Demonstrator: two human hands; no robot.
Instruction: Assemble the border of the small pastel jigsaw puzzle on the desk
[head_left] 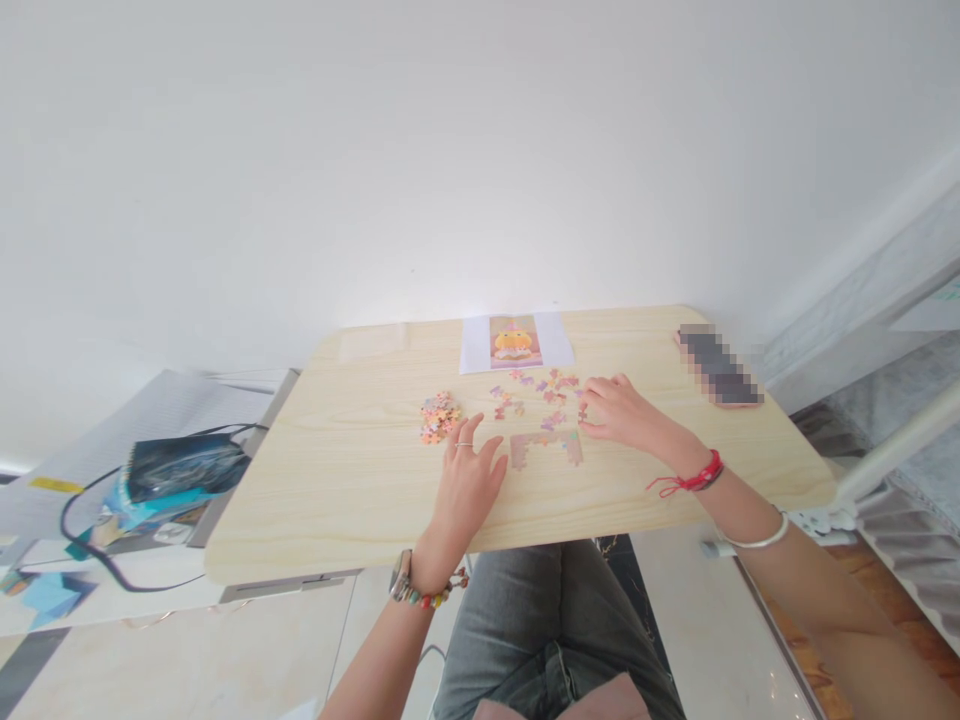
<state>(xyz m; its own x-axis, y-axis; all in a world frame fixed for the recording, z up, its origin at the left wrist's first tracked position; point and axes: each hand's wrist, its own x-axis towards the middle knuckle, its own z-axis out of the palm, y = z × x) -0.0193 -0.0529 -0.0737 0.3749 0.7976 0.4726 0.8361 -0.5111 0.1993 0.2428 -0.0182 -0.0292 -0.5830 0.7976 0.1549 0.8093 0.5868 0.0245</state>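
Observation:
My left hand rests over the table with its fingers spread and nothing in them. Just beyond its fingertips is a heap of jigsaw puzzle pieces. My right hand is closed, thumb and fingers pinching a small puzzle piece at the table surface. Between the hands lies a joined strip of puzzle, pinkish, with both ends turned toward me. Loose pieces are scattered beyond that strip. Behind them, a white sheet bears a printed picture of a yellow figure.
The light wooden table meets a white wall. A phone, partly pixelated, lies at the right edge. At the back left is a clear flat tray. Left of the table, a lower surface carries papers and a dark bag.

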